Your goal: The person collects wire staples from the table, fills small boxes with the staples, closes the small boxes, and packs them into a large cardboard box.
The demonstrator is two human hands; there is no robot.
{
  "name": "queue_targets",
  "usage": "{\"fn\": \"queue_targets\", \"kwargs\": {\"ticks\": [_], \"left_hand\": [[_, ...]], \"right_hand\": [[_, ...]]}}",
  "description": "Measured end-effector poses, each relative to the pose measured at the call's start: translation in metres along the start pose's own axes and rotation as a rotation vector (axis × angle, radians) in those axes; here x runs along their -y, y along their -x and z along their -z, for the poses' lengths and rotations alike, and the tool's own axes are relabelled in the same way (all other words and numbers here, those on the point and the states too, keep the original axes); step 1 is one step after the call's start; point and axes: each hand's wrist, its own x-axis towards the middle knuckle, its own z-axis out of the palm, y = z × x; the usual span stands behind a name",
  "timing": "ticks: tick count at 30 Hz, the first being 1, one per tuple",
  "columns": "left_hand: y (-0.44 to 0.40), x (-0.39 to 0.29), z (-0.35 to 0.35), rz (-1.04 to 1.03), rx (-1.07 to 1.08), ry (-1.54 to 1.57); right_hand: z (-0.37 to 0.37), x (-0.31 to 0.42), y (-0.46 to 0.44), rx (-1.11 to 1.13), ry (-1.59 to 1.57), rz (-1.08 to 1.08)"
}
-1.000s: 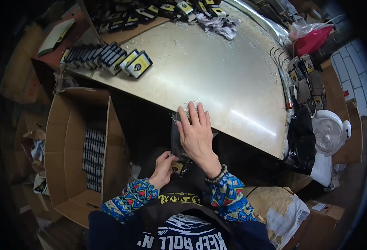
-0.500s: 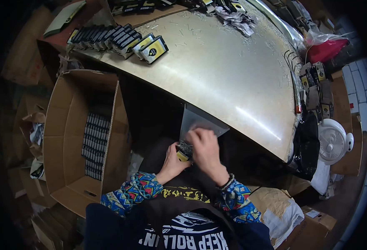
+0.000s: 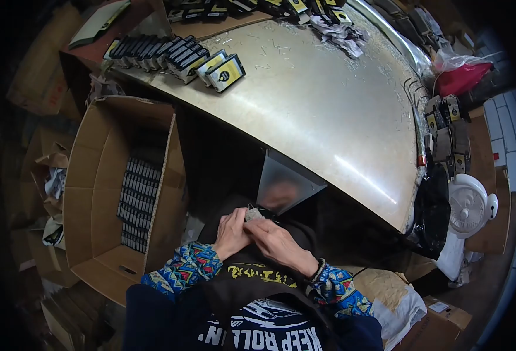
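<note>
Close to my torso, below the table edge, my left hand [image 3: 232,233] is closed around a small grey block that looks like a brake pad [image 3: 253,215]. My right hand [image 3: 274,238] meets it from the right, with fingers bent in and pressed on the same block. A thin wire end seems to stick up at its top. Fingers cover most of the block, so its label side is hidden.
Yellow-labelled pads [image 3: 225,73] stand in a row on the metal table [image 3: 304,117], with small wire bits scattered farther back. At left, an open cardboard box [image 3: 88,216] holds stacked pads. A white fan [image 3: 467,206] and more pads [image 3: 451,131] are at right.
The right hand has come down from above the block and now grips it beside the left hand. The block's yellow label, visible before, has turned out of sight. The view has shifted slightly.
</note>
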Motion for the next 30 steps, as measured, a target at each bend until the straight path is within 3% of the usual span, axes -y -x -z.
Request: {"fn": "queue_targets", "kwargs": {"ticks": [3,5,7,11,15,19,21,22,25,27,30], "left_hand": [[0.004,0.001,0.019,-0.084,-0.041,0.063],[0.001,-0.006,0.031,-0.152,-0.128,0.166],[-0.008,-0.02,0.042,-0.169,-0.236,0.201],[-0.039,-0.037,0.045,-0.165,-0.404,0.225],[-0.057,-0.05,0.051,-0.295,-0.407,0.211],[-0.071,-0.069,0.047,-0.376,-0.446,0.122],[-0.074,-0.086,0.057,-0.205,-0.269,0.083],[-0.074,-0.081,0.046,-0.259,-0.309,0.094],[-0.076,-0.084,0.046,-0.353,-0.368,0.018],[-0.079,-0.088,0.045,-0.326,-0.354,0.062],[-0.079,-0.092,0.047,-0.333,-0.319,0.157]], "right_hand": [[0.01,0.01,-0.006,0.013,-0.167,0.094],[0.028,0.02,-0.012,-0.138,-0.178,0.135],[0.05,0.031,-0.015,-0.271,-0.306,-0.049],[0.064,0.02,-0.019,-0.479,-0.182,-0.159],[0.074,0.03,-0.024,-0.43,-0.16,-0.224],[0.079,0.041,-0.037,-0.448,-0.018,-0.162],[0.082,0.042,-0.04,-0.458,-0.014,-0.161],[0.086,0.037,-0.04,-0.433,-0.007,-0.187],[0.097,0.009,-0.045,-0.637,0.506,-0.072],[0.114,0.006,-0.039,-0.564,0.144,-0.271],[0.123,0.015,-0.041,-0.565,0.015,-0.327]]}}
